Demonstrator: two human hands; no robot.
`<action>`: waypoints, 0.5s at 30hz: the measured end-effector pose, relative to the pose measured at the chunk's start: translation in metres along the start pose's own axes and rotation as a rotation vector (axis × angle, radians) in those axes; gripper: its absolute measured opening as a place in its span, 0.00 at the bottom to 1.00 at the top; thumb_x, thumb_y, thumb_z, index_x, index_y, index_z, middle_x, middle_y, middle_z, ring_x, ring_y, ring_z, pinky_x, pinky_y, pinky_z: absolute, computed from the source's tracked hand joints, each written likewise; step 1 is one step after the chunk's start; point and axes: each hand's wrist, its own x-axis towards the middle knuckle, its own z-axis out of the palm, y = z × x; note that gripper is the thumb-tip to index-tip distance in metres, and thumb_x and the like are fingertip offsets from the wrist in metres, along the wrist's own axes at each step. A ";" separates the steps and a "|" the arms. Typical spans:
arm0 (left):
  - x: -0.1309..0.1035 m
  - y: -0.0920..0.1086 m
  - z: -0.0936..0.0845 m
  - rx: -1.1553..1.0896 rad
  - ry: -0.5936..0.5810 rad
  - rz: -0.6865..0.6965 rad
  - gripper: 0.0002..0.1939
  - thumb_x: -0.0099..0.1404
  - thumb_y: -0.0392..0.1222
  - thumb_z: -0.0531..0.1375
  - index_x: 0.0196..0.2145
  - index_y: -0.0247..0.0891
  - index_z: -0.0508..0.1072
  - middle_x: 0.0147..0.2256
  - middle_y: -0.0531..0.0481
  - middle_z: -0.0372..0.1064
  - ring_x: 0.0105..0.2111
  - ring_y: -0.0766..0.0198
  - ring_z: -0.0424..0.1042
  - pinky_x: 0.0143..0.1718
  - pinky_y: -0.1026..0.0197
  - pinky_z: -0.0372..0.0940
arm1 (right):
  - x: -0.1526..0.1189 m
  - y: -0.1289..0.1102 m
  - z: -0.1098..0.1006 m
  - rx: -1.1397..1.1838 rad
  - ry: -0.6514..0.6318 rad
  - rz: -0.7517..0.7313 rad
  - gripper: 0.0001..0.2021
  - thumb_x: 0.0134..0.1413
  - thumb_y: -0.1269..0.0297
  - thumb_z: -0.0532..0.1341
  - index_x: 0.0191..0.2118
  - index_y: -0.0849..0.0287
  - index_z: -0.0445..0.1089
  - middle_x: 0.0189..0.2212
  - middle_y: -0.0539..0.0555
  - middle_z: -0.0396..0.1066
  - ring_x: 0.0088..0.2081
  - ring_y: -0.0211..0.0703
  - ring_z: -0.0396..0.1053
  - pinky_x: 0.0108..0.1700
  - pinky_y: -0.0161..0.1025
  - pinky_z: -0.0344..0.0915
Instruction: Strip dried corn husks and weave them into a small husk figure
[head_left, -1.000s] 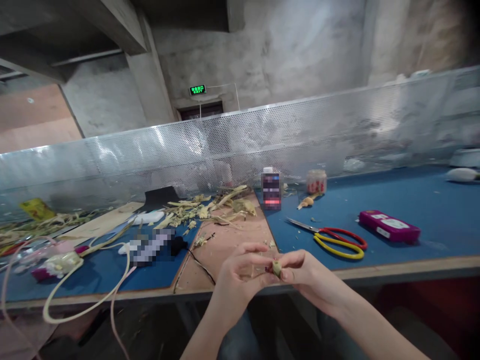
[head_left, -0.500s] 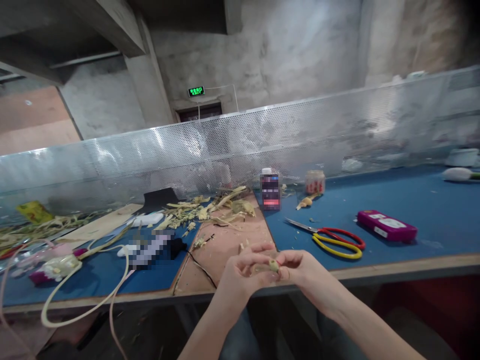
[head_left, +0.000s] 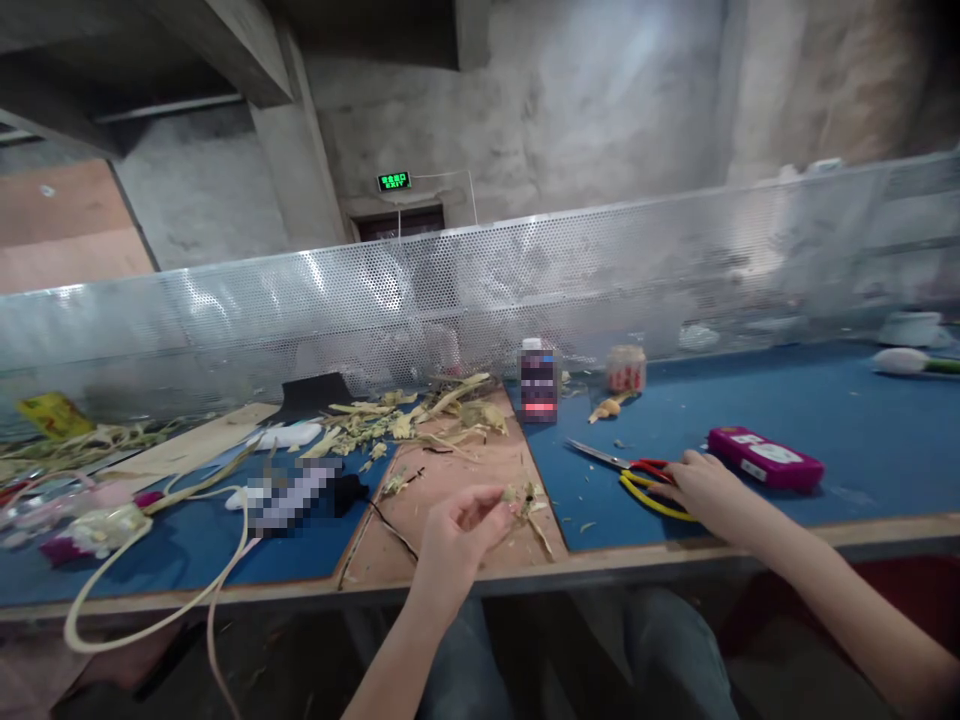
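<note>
My left hand (head_left: pixel 469 525) is over the tan board, thumb and fingers pinched around a small pale-green piece (head_left: pixel 511 495) at the fingertips, mostly hidden. On the blue table to the right, my right hand (head_left: pixel 701 490) grips the scissors (head_left: pixel 626 468) by their handles, one red and one yellow. The metal blades lie on the table and point left toward the board. Dry scraps and a thin stalk (head_left: pixel 540 535) lie on the tan board (head_left: pixel 450 560) just right of my left hand.
A purple box (head_left: pixel 765 458) lies beyond my right hand. Behind stand a dark bottle (head_left: pixel 538 385) and a clear jar (head_left: pixel 626 370). Dry yellowish peelings (head_left: pixel 375 430) spread across the back. On the left, a pale cord (head_left: pixel 150 635) loops over the table's front edge.
My right hand has let go of the small piece and moved right onto the scissors' handles. My left hand keeps its pinch and has shifted slightly left.
</note>
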 end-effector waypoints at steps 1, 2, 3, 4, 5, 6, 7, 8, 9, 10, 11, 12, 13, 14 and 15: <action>-0.001 0.000 0.000 0.017 0.000 0.013 0.13 0.49 0.43 0.64 0.33 0.35 0.75 0.32 0.46 0.75 0.34 0.60 0.72 0.34 0.64 0.67 | 0.005 0.004 0.002 0.030 -0.053 -0.019 0.16 0.53 0.58 0.55 0.25 0.65 0.70 0.23 0.60 0.67 0.27 0.46 0.65 0.30 0.39 0.57; -0.001 0.000 0.001 0.028 -0.005 0.022 0.13 0.50 0.43 0.63 0.33 0.35 0.75 0.32 0.46 0.75 0.35 0.59 0.73 0.35 0.63 0.67 | 0.009 0.008 0.002 0.069 -0.083 -0.051 0.16 0.54 0.58 0.54 0.25 0.65 0.70 0.23 0.59 0.67 0.25 0.43 0.65 0.29 0.38 0.57; -0.001 0.000 0.001 0.034 -0.013 0.023 0.13 0.50 0.44 0.63 0.33 0.34 0.75 0.32 0.46 0.75 0.35 0.59 0.73 0.35 0.63 0.67 | 0.012 0.011 0.000 0.102 -0.103 -0.081 0.17 0.54 0.57 0.53 0.25 0.65 0.69 0.23 0.58 0.67 0.24 0.41 0.64 0.28 0.37 0.57; -0.001 0.001 0.001 0.035 -0.023 0.018 0.13 0.51 0.44 0.63 0.33 0.34 0.74 0.32 0.46 0.75 0.35 0.59 0.73 0.35 0.63 0.67 | 0.015 0.014 -0.003 0.133 -0.121 -0.103 0.18 0.54 0.56 0.52 0.25 0.65 0.69 0.24 0.58 0.67 0.24 0.39 0.64 0.27 0.36 0.56; -0.001 0.002 0.000 0.030 -0.031 0.009 0.13 0.51 0.44 0.62 0.33 0.34 0.74 0.31 0.46 0.75 0.35 0.59 0.73 0.36 0.62 0.67 | 0.016 0.017 -0.007 0.166 -0.145 -0.109 0.19 0.55 0.55 0.51 0.25 0.65 0.69 0.24 0.58 0.68 0.23 0.38 0.64 0.26 0.35 0.55; -0.001 0.002 0.000 0.019 -0.033 0.001 0.12 0.51 0.44 0.62 0.33 0.34 0.73 0.31 0.46 0.75 0.34 0.59 0.73 0.36 0.62 0.67 | 0.017 0.020 -0.012 0.204 -0.182 -0.096 0.20 0.54 0.53 0.50 0.25 0.65 0.68 0.23 0.58 0.68 0.23 0.37 0.64 0.25 0.35 0.55; -0.001 0.004 -0.001 0.004 -0.026 -0.007 0.12 0.51 0.43 0.63 0.33 0.34 0.73 0.30 0.46 0.75 0.34 0.60 0.73 0.36 0.62 0.67 | 0.018 0.023 -0.016 0.248 -0.231 -0.065 0.20 0.53 0.52 0.50 0.25 0.65 0.68 0.22 0.58 0.68 0.22 0.36 0.64 0.24 0.34 0.54; -0.001 0.005 -0.002 -0.012 -0.011 -0.015 0.12 0.50 0.43 0.63 0.33 0.34 0.72 0.30 0.46 0.75 0.33 0.61 0.73 0.36 0.62 0.67 | 0.018 0.026 -0.021 0.295 -0.279 -0.021 0.20 0.52 0.52 0.51 0.25 0.65 0.68 0.21 0.57 0.68 0.21 0.35 0.64 0.22 0.34 0.53; -0.002 0.007 -0.002 -0.026 0.011 -0.021 0.12 0.50 0.42 0.63 0.32 0.34 0.72 0.29 0.46 0.75 0.32 0.61 0.73 0.36 0.63 0.66 | 0.018 0.029 -0.025 0.337 -0.317 0.019 0.18 0.50 0.53 0.53 0.25 0.64 0.68 0.21 0.57 0.68 0.20 0.35 0.65 0.21 0.33 0.52; -0.002 0.008 -0.003 -0.036 0.033 -0.023 0.12 0.50 0.42 0.63 0.31 0.34 0.71 0.28 0.46 0.75 0.31 0.62 0.73 0.35 0.63 0.66 | 0.018 0.031 -0.028 0.363 -0.340 0.063 0.16 0.47 0.54 0.55 0.25 0.64 0.68 0.20 0.57 0.68 0.19 0.35 0.65 0.20 0.32 0.51; -0.003 0.010 -0.004 -0.040 0.047 -0.024 0.12 0.49 0.42 0.64 0.30 0.34 0.71 0.28 0.46 0.75 0.31 0.62 0.73 0.34 0.64 0.66 | 0.016 0.031 -0.031 0.375 -0.337 0.099 0.14 0.46 0.56 0.57 0.25 0.64 0.68 0.20 0.56 0.68 0.18 0.35 0.65 0.19 0.32 0.51; -0.004 0.011 -0.005 -0.043 0.053 -0.024 0.11 0.49 0.42 0.64 0.30 0.33 0.70 0.27 0.46 0.74 0.31 0.62 0.73 0.34 0.64 0.66 | 0.014 0.030 -0.033 0.379 -0.308 0.131 0.12 0.44 0.58 0.57 0.25 0.64 0.67 0.19 0.56 0.68 0.18 0.35 0.65 0.18 0.32 0.51; -0.006 0.012 -0.006 -0.047 0.050 -0.023 0.11 0.49 0.42 0.64 0.29 0.33 0.70 0.27 0.47 0.74 0.31 0.62 0.73 0.34 0.64 0.66 | 0.010 0.026 -0.035 0.375 -0.266 0.179 0.10 0.43 0.60 0.58 0.25 0.64 0.67 0.18 0.57 0.68 0.17 0.36 0.65 0.18 0.32 0.52; -0.008 0.012 -0.007 -0.055 0.036 -0.022 0.11 0.50 0.43 0.63 0.29 0.33 0.70 0.27 0.47 0.74 0.31 0.63 0.72 0.34 0.64 0.65 | 0.004 0.018 -0.037 0.387 -0.180 0.200 0.10 0.43 0.60 0.58 0.26 0.64 0.66 0.18 0.57 0.68 0.17 0.37 0.65 0.19 0.33 0.53; -0.011 0.013 -0.008 -0.064 0.016 -0.021 0.10 0.51 0.43 0.63 0.29 0.33 0.70 0.27 0.47 0.74 0.31 0.64 0.72 0.35 0.64 0.65 | -0.004 0.008 -0.039 0.426 -0.064 0.230 0.11 0.43 0.59 0.58 0.29 0.64 0.66 0.20 0.58 0.69 0.20 0.39 0.67 0.20 0.33 0.56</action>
